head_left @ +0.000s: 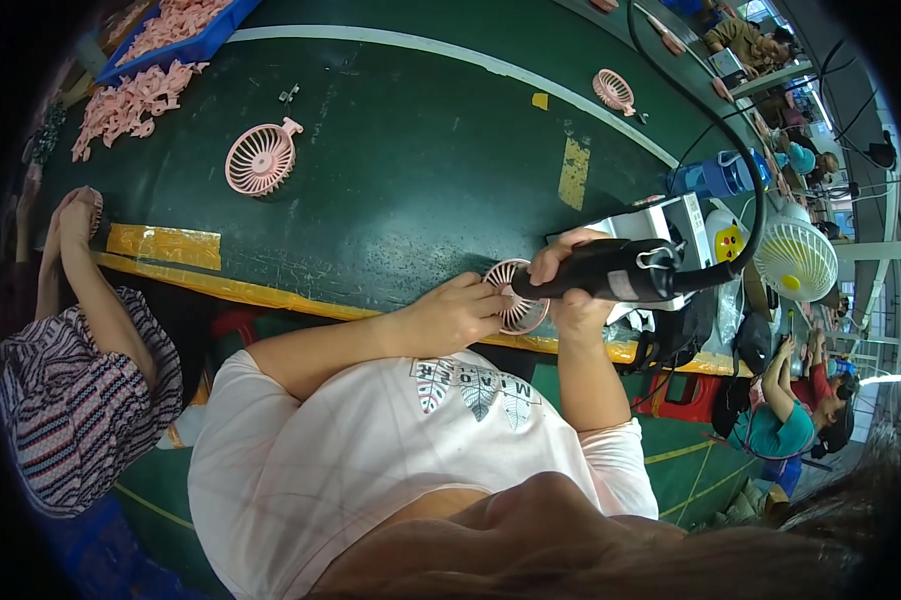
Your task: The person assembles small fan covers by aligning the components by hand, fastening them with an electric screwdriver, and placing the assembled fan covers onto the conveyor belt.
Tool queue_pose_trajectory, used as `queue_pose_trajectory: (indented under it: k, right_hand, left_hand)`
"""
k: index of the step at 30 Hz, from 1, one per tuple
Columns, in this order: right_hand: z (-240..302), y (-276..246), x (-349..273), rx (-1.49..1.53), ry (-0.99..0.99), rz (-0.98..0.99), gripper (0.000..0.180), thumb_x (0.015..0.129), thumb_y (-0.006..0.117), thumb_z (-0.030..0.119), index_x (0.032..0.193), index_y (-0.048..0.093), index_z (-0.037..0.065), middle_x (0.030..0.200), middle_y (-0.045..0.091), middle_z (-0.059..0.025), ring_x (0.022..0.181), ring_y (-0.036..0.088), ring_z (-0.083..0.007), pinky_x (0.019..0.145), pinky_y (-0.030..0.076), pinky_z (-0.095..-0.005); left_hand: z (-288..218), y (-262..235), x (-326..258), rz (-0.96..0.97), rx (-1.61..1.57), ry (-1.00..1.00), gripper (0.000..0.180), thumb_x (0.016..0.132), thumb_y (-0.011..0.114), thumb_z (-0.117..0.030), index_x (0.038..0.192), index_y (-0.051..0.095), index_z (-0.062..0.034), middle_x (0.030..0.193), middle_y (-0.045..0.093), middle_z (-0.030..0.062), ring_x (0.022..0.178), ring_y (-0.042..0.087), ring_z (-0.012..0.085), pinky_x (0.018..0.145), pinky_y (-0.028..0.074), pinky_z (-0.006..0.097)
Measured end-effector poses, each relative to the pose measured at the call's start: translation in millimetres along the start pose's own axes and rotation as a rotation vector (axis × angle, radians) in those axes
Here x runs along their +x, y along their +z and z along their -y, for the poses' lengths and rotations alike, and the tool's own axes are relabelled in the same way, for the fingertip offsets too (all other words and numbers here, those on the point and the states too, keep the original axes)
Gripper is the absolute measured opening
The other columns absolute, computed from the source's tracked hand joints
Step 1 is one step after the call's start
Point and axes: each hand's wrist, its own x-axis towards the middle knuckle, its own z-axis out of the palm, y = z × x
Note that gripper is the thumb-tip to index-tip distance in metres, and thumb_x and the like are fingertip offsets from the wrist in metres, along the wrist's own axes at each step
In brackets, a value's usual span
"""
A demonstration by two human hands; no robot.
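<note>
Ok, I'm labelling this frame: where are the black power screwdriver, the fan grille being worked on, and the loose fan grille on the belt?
black power screwdriver [610,272], head view, mid-body.
held pink fan grille [518,312], head view, lower ribs.
loose pink fan grille [259,160], head view, centre hub.

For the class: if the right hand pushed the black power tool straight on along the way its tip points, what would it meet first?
Most likely the pink fan grille that the left hand steadies; the right hand aims the black power screwdriver there.

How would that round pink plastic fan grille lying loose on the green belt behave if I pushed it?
The round pink plastic fan grille looks thin and slotted, so probably light and slightly flexible. Lying flat on the green belt, it should slide, not roll; its side tab may snag.
</note>
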Motion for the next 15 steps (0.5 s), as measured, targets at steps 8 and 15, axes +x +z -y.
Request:
queue_pose_trajectory:
  k: [8, 15]
  right_hand:
    - [37, -17, -7, -0.025, -0.16, -0.22, 0.071, 0.066, 0.073, 0.046, 0.109, 0.042, -0.001, 0.063, 0.05, -0.0069, 0.054, 0.05, -0.0173, 0.054, 0.043, -0.0302]
    - [52, -27, -27, -0.283, -0.238, -0.142, 0.063, 0.071, 0.066, 0.051, 0.105, 0.044, 0.004, 0.063, 0.049, -0.005, 0.053, 0.048, -0.0169, 0.052, 0.041, -0.029]
  left_hand:
    - [35, -38, 3, 0.002, 0.229, -0.058, 0.01, 0.066, 0.056, -0.009, 0.075, 0.058, -0.0067, 0.096, 0.058, 0.0105, 0.08, 0.055, 0.0226, 0.071, 0.042, 0.037]
    - [82, -152, -26, -0.536, 0.824, -0.771, 0.025, 0.077, 0.054, -0.013, 0.098, 0.057, 0.0009, 0.12, 0.047, 0.0183, 0.113, 0.043, 0.0339, 0.094, 0.033, 0.043]
